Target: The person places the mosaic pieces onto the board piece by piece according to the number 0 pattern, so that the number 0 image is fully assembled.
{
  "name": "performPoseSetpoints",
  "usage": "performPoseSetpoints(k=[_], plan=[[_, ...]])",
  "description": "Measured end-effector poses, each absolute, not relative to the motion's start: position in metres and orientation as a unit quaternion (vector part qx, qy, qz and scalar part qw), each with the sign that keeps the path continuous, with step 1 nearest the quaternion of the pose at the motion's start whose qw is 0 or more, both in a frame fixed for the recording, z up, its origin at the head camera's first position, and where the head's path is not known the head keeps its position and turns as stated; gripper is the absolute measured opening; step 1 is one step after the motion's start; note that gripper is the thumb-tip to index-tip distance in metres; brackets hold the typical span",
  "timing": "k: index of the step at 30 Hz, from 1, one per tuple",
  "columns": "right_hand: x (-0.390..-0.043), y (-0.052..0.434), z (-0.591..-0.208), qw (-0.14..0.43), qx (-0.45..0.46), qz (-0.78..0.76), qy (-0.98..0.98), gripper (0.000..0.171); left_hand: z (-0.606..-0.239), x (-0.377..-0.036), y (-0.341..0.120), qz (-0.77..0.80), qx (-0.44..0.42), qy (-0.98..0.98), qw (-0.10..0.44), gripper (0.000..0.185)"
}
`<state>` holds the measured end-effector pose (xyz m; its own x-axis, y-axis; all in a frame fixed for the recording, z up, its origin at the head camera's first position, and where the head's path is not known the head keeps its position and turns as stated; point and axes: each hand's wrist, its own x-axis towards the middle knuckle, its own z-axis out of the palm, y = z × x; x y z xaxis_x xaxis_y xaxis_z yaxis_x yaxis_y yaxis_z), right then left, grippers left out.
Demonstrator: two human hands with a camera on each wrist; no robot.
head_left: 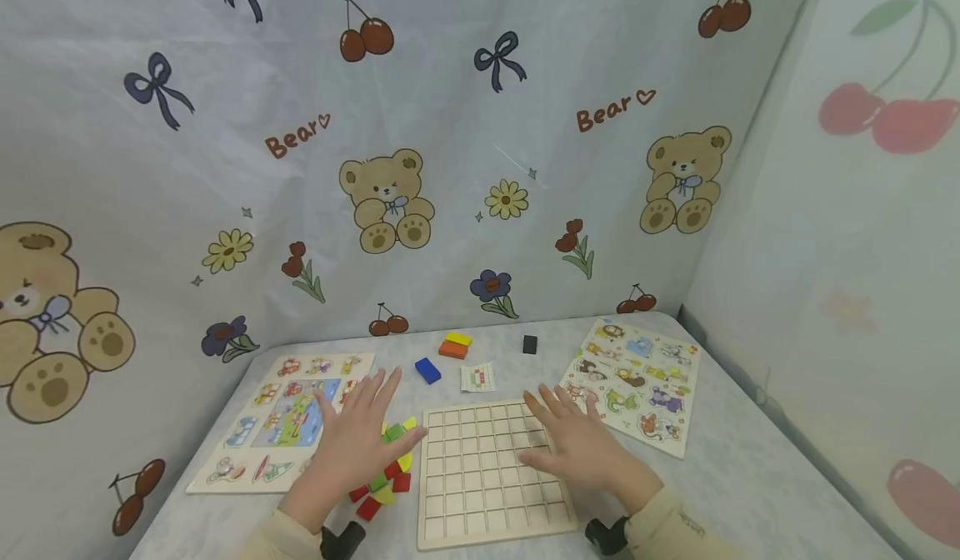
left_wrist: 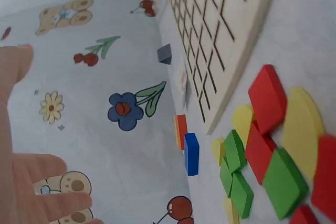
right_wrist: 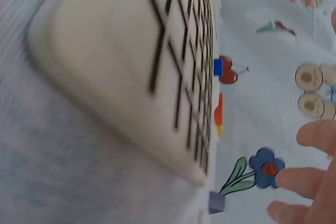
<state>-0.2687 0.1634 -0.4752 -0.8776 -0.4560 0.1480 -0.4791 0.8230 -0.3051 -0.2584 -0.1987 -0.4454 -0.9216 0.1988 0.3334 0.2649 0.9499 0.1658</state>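
A: Surroundings first, left to right?

B: Far left, a puzzle board (head_left: pixel 296 425), partly hidden by your left hand (head_left: pixel 356 439). Then loose pieces (head_left: pixel 378 482), red, green and yellow, heaped between that hand and the grid board (head_left: pixel 487 477); your hand hides some from the head view.

A: Farther back?

B: Blue block (head_left: pixel 428 371), orange block (head_left: pixel 453 350) with a yellow block (head_left: pixel 458 339) just behind it, small printed card (head_left: pixel 477 377), dark block (head_left: pixel 530 344). Grid board lies flat in front of you on the table (head_left: pixel 742 477), just right of the loose pieces. Past it, an animal board (head_left: pixel 633 385), set at a slant.

A: Blocking anything on that side?

B: Yes, your right hand (head_left: pixel 573 443) covers the grid board's far right corner in the head view.

A: Pose?

B: Left: released, raised, fingers spread, thumb reaching right over the pieces. Right: released too, fingers spread and pointing forward and left, apart from the grid board in your right wrist view.

A: Any writing?

B: Backdrop (head_left: pixel 450 127) reads "Bear" twice, left and right, a heart after each. Card print: too small to read. Same for the mark on your right sleeve (head_left: pixel 692 525).
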Motion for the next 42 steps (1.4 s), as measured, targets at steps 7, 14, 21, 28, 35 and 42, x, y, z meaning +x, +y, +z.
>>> performPoseSetpoints(k=[7,14,21,28,35,42], plan=[[-0.277,0.175,-0.495,0.071,0.257,0.227,-0.937,0.075,-0.459,-0.282,-0.187,-0.181,-0.039,-0.979,0.08,0.067],[-0.28,0.174,-0.512,0.139,0.248,0.201,-0.937,0.04,-0.478,-0.303,-0.183,-0.2,-0.007,-0.979,0.032,0.04],[-0.281,0.177,-0.519,0.095,0.239,0.179,-0.95,0.027,-0.49,-0.32,-0.18,-0.177,0.007,-0.984,0.002,0.03],[-0.282,0.178,-0.52,0.087,0.242,0.201,-0.945,0.028,-0.488,-0.327,-0.176,-0.148,0.006,-0.989,-0.002,0.022],[-0.284,0.181,-0.52,0.065,0.238,0.215,-0.945,0.029,-0.484,-0.327,-0.175,-0.132,-0.007,-0.991,0.014,0.009],[-0.287,0.188,-0.522,0.052,0.249,0.235,-0.938,0.028,-0.481,-0.326,-0.175,-0.109,-0.006,-0.993,0.035,0.011]])
